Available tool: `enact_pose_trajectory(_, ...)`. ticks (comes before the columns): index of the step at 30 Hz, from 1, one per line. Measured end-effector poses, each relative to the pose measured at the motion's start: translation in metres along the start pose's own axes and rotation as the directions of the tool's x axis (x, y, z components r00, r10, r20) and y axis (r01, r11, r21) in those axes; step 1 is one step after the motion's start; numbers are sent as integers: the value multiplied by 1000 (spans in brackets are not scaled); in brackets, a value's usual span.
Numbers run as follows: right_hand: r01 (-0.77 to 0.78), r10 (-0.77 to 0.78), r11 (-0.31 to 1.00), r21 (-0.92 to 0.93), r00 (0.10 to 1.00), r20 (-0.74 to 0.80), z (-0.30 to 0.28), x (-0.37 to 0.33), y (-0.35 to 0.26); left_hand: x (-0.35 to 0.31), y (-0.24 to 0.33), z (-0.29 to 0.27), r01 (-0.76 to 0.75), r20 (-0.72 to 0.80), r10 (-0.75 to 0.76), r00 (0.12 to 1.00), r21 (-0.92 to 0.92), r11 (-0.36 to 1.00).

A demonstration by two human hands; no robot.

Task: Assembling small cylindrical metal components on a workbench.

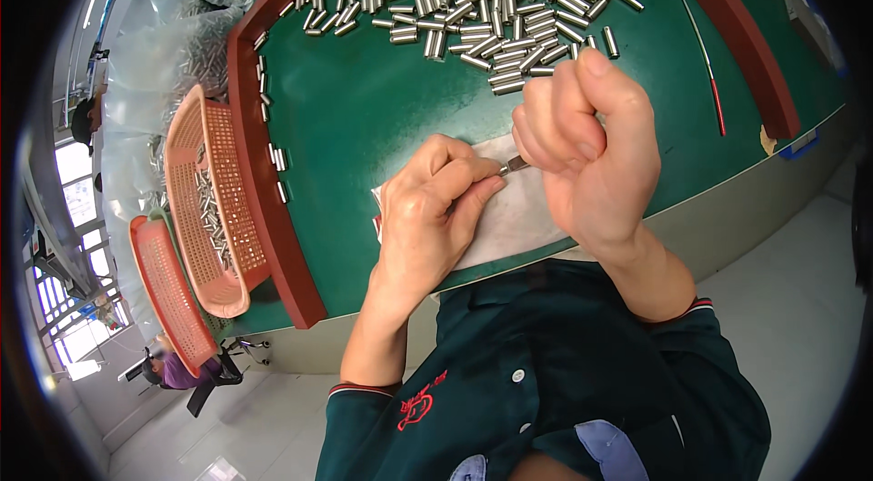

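Note:
My left hand (429,206) is closed, with thumb and fingertips pinching a small metal cylinder (503,170) that is mostly hidden by them. Wrapped in a fist, my right hand (602,154) grips a slim dark tool (517,163). The tool's near end meets the cylinder at my left fingertips; the rest is covered by my right fingers, so I cannot tell its kind. Both hands are over a folded white cloth (509,225) on the green tabletop. Beyond them lies a large heap of loose shiny metal cylinders (496,13).
Dark red rails (247,117) border the work area, with several cylinders along the left one. Left of it are an orange basket (238,208) holding metal pieces, a red basket (168,290) and clear plastic bags (150,72). A thin red-handled tool (717,104) lies at right.

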State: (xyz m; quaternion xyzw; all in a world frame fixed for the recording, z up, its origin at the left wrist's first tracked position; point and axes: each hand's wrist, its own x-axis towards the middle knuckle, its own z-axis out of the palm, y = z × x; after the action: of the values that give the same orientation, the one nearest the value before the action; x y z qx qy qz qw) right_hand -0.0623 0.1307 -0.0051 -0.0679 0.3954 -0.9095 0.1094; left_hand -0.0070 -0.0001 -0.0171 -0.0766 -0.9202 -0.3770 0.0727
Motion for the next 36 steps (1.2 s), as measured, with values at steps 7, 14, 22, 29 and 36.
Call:
enact_pose_trajectory(7,-31,31,998,60,999,9,0,2,1,0,-2,0,-8,-4,8,1000,-15,1000)
enact_pose_trajectory(14,-30,25,985,171,999,36,-3,2,3,1,-3,1,-32,-28,31,999,-9,999)
enact_pose_trajectory(22,-2,1,998,55,1000,17,2,0,4,0,-4,1,-30,-31,29,999,-18,999)
enact_pose_trajectory(29,33,-25,994,-99,996,84,3,-1,7,3,-6,-1,-41,-8,41,999,-29,999)
enact_pose_trajectory(36,-19,35,973,-232,997,64,11,-6,4,5,-4,-1,-59,-20,57,998,-97,994)
